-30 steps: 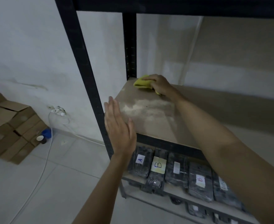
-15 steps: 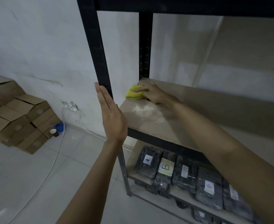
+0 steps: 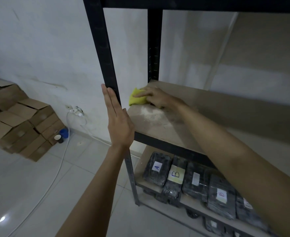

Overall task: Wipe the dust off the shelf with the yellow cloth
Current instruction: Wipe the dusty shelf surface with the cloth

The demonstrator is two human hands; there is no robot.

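Readable labels sit on the lower tier only: black plastic-wrapped packages [image 3: 188, 182] lie in a row under the dusty beige shelf board [image 3: 175, 127], each with a paper tag. Nearest the post, a white tag with a blue "A" [image 3: 156, 167]. Next to it, a pale yellow tag with "B" [image 3: 175, 174]. The third tag is white, its writing not legible. The fourth carries a red mark, maybe "6" or "G", can't tell which. More wrapped packages lie on a tier below that one, tags blurred.

Yellow cloth [image 3: 136, 99] lies on the shelf board at its left edge, toward the rear corner, just behind the black metal front post [image 3: 105, 53]. Right hand [image 3: 155, 97] presses down on it, fingers spread flat over the cloth, not bunched around it. Pale dust patch [image 3: 152, 113] on the board just in front of the cloth.

Left hand [image 3: 118, 122] is flat and fully open, fingers straight and together, palm side against the front post, gripping nothing. It covers the board's front-left corner joint.

Left of the post: stacked brown cardboard boxes [image 3: 16, 120] against the white wall, white cable [image 3: 59, 165] running across the tiled floor from a wall plug [image 3: 75, 111], a blue cup [image 3: 64, 133] and a small dark cup [image 3: 58, 138] beside the boxes. Black rear post [image 3: 154, 45] stands at the board's back-left corner.
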